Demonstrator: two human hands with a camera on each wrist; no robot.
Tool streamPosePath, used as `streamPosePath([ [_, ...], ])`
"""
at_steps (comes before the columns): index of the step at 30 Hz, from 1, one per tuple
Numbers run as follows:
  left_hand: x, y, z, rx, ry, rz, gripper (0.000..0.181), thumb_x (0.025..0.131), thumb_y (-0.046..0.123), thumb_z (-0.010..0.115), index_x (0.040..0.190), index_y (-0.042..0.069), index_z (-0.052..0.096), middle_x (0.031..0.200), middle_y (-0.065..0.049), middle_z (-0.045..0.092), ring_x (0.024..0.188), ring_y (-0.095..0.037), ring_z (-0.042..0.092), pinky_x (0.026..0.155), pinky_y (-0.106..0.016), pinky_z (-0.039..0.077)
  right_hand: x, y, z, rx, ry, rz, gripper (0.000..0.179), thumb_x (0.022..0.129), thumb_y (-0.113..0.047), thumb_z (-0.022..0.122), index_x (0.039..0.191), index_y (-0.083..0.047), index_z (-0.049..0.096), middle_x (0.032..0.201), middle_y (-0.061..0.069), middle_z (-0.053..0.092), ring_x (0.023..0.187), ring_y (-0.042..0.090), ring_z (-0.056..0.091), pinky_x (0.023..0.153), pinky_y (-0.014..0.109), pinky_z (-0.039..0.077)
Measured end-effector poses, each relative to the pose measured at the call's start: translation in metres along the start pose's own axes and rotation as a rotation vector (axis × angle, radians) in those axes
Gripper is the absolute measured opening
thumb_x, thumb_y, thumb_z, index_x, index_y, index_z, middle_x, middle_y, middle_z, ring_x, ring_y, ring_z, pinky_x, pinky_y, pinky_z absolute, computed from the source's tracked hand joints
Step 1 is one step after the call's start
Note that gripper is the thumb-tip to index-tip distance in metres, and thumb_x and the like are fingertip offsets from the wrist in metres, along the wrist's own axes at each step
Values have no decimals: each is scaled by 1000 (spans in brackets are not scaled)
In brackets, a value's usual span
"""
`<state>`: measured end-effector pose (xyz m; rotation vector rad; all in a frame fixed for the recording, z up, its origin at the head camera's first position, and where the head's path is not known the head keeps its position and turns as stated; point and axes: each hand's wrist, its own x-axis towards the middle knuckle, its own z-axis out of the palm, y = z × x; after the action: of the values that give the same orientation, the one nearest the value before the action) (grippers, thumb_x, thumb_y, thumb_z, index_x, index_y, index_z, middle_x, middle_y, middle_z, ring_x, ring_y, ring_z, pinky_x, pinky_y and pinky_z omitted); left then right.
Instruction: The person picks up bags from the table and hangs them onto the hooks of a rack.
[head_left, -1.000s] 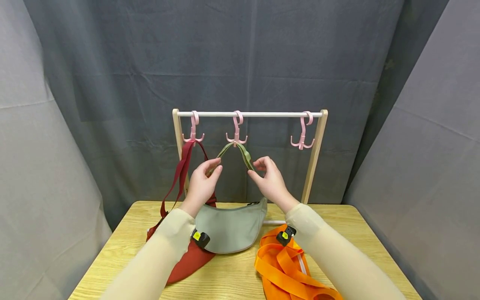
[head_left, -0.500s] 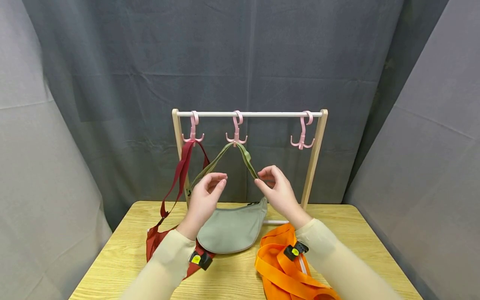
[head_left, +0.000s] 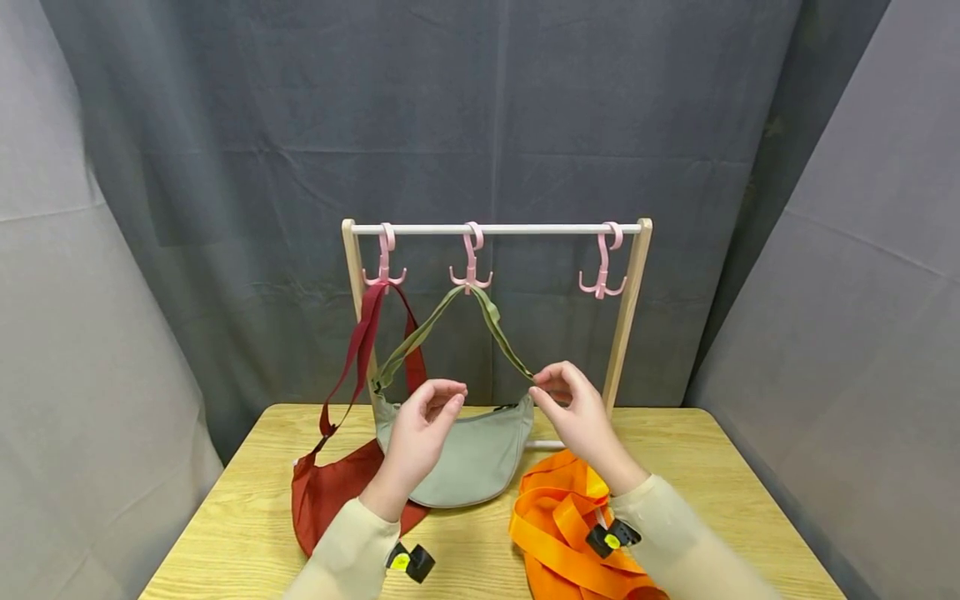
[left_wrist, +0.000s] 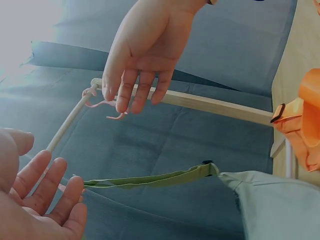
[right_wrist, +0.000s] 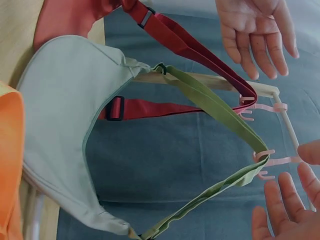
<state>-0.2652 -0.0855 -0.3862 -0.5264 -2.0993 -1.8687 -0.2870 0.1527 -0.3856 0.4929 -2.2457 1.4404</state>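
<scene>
A grey-green crescent-shaped bag (head_left: pixel 476 462) hangs by its olive strap (head_left: pixel 420 333) from the middle pink hook (head_left: pixel 471 271). My left hand (head_left: pixel 420 433) hovers in front of the bag's left half, fingers loosely bent and holding nothing. Near the strap's lower right end is my right hand (head_left: pixel 576 417), overlapping the strap tip in the head view. In the left wrist view the right hand (left_wrist: pixel 150 50) has relaxed fingers, apart from the strap (left_wrist: pixel 150 179). A red bag (head_left: pixel 322 496) hangs by its red strap (head_left: pixel 362 342) from the left hook (head_left: pixel 385 267), partly behind the green bag.
An orange bag (head_left: pixel 562 550) with a bunched strap lies at the table's front right. The rack's white bar (head_left: pixel 540 229) carries a bare pink hook (head_left: pixel 602 271) at its right end. Wooden posts (head_left: pixel 626 333) stand at both sides. Grey curtains (head_left: pixel 225 208) surround the wooden table (head_left: pixel 232 500).
Both hands have moved down from beside the upper strap toward the bag's top, the right one also outward. The left hand has come off the strap; the green bag stays hanging.
</scene>
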Motion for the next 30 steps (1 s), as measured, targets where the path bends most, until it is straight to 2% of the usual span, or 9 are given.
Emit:
streamPosePath([
  [3,-6,-7,3,-5,17,-10,17,100,7,65,115,1,68,117,-18,70,106,-18,68,92,-21,52,-7,6,-1,21,5,12,14,97,-9,71,108,-4,64,106,11,66,95,9,65,91,22,52],
  [7,-12,-17,6,-15,31,-13,16,100,6,66,114,-1,68,114,-19,71,102,-12,68,91,-21,52,-16,16,-2,39,3,50,15,98,-9,70,109,-4,63,107,10,66,95,7,63,90,19,51],
  [9,-15,-20,7,-15,33,-13,16,100,7,66,113,-1,68,113,-19,71,102,-14,68,91,-21,52,-20,20,-2,43,3,71,15,98,-9,70,109,-4,63,108,10,66,95,7,63,90,20,51],
  [16,-26,-28,14,-18,28,-37,19,100,9,65,115,-3,67,115,-20,70,109,-33,67,93,-22,52,-34,31,-4,49,-1,120,15,97,-7,70,109,-4,62,107,10,66,95,8,65,88,20,52],
  [21,-33,-33,19,-10,17,-57,19,101,10,65,115,-2,68,115,-20,70,106,-25,68,93,-22,52,-44,34,-6,61,-16,125,14,97,-7,70,108,-4,62,107,10,65,95,6,64,84,21,53],
  [30,-46,-44,26,-4,-6,-117,17,101,13,66,114,3,69,113,-16,71,103,-18,68,92,-23,52,-60,36,-7,25,-33,175,15,96,-9,72,108,-6,63,105,6,66,95,8,65,88,23,54],
])
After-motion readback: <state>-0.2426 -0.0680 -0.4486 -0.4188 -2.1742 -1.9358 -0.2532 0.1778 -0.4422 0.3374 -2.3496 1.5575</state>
